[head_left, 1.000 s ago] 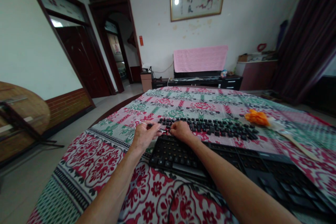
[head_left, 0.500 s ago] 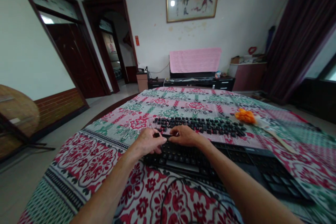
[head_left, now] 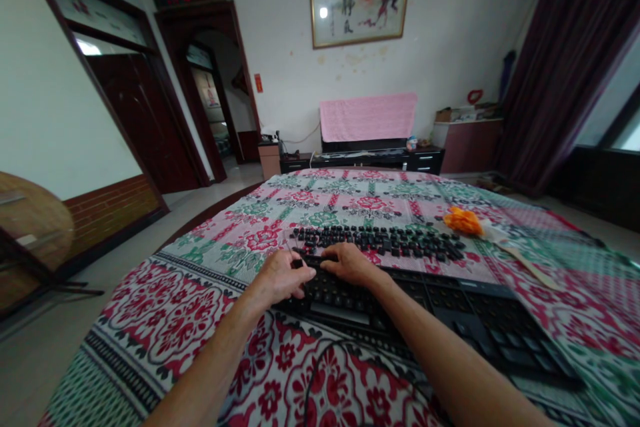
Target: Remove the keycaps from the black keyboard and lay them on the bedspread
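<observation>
A black keyboard [head_left: 447, 310] lies at a slant across the table, with bare key positions over much of it and keys still along its lower rows. My left hand [head_left: 283, 277] is closed at its left end, thumb and fingers pinched by a small dark piece I cannot make out. A thin wire-like thing shows just behind those fingers. Beside it, my right hand [head_left: 353, 263] curls over the keyboard's back edge near the left end, fingers and thumb gripping there. Loose black keycaps [head_left: 395, 239] lie in rows behind the keyboard.
A patterned cloth [head_left: 200, 307] covers the round table. To the right lie an orange fluffy thing [head_left: 463, 221] and a pale flat handle [head_left: 533, 267]. A black cable [head_left: 311, 373] loops in front of the keyboard. A pink towel [head_left: 367, 118] hangs over something on the far cabinet.
The camera view has shifted slightly. Both hands stay at the keyboard's left end, with only small movements of the fingers.
</observation>
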### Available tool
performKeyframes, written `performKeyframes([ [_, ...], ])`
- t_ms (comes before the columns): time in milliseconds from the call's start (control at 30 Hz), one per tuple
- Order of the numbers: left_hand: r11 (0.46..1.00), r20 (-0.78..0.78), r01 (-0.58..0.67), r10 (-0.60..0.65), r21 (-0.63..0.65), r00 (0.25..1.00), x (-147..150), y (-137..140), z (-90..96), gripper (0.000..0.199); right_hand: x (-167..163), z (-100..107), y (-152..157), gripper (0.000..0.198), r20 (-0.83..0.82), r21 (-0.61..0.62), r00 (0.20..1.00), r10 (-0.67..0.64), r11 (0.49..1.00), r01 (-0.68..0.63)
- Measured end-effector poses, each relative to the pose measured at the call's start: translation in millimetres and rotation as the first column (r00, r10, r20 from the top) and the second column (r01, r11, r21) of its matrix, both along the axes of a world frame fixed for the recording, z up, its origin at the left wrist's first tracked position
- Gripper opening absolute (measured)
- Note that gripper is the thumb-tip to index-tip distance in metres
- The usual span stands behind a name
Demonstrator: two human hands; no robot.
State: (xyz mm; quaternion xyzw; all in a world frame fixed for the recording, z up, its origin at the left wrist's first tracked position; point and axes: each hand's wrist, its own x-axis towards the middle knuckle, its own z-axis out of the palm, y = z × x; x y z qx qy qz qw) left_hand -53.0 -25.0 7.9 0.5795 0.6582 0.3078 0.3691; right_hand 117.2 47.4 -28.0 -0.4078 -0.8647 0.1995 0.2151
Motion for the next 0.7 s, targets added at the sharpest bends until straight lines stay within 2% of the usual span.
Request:
performKeyframes([
  [200, 0.998, -0.11, 0.042, -0.037, 0.043, 0.993, -8, 11, -16.2, 0.023, -2, -3, 2, 0.025, 0.0, 0.039, 1.0, -0.009, 0.999, 0.009],
  [433, 0.987, -0.281, 0.106, -0.069, 0.121, 0.957, 3, 1, -5.2, 0.019, -1, -4, 1, 0.026, 0.021, 0.07, 1.0, -0.02, 0.997, 0.019],
  [700, 0.95, -0.499, 0.126, 0.035, 0.285, 0.866, 20, -9, -1.1, 0.013, -2, -4, 0, 0.026, 0.055, 0.072, 0.997, -0.046, 0.997, 0.042],
])
